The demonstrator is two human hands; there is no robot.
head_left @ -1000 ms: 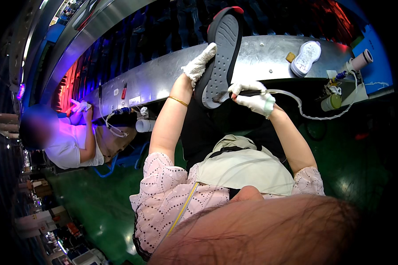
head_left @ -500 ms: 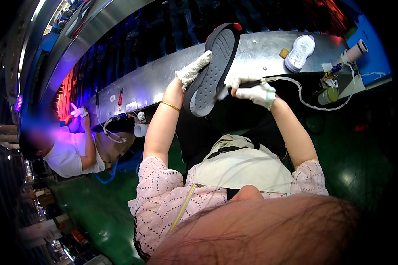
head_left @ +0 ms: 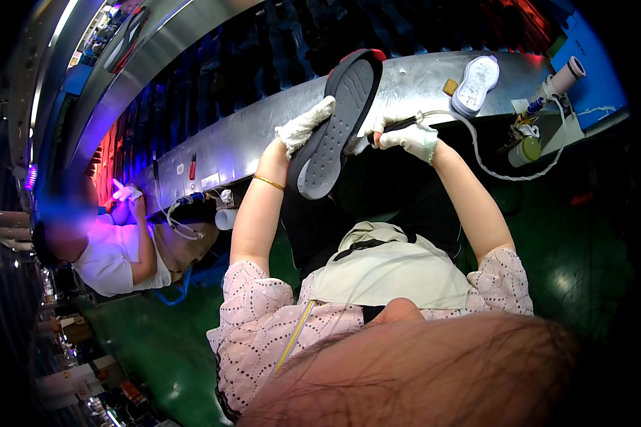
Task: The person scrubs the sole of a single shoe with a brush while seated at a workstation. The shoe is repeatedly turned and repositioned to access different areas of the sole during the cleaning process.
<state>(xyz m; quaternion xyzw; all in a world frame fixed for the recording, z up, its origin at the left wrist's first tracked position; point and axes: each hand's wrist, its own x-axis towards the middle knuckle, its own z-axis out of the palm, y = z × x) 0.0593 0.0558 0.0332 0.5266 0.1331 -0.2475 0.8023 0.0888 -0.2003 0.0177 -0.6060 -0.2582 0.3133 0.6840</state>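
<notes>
Holding dark grey rubber-soled shoe (head_left: 337, 121), now tilted lower | gloved left hand (head_left: 303, 127) clasps its edge | gloved right hand (head_left: 404, 135) grips corded pen-like tool (head_left: 395, 126), drawn to sole.

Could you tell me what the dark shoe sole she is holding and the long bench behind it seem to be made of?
The shoe sole looks like matte dark grey rubber or foam: fine dotted tread, no shine, a red edge at the top. The bench appears to be bare sheet metal, brushed silver, with soft reflections and small fasteners. The left hand and right hand wear white, seemingly knitted fabric gloves.
</notes>
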